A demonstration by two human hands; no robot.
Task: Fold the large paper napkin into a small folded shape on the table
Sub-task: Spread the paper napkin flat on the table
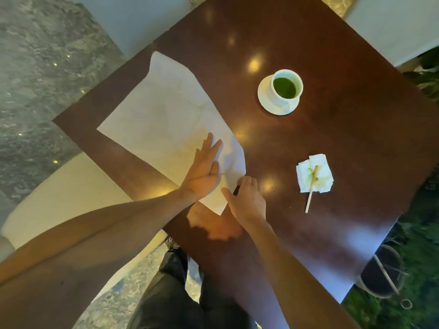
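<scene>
Right hand (247, 198) pinches napkin (166, 119).

I am looking at a white paper napkin (166, 115), faintly yellowed near its middle, lying on a glossy dark reddish-brown table (320, 222). A white cup (286, 87) is holding bright green liquid and sitting on a white saucer (266, 100). A small white tissue (314, 173) is showing green and yellowish stains under a pale tan stirrer (311, 188). The floor (35, 67) is showing mottled grey marbling.
</scene>
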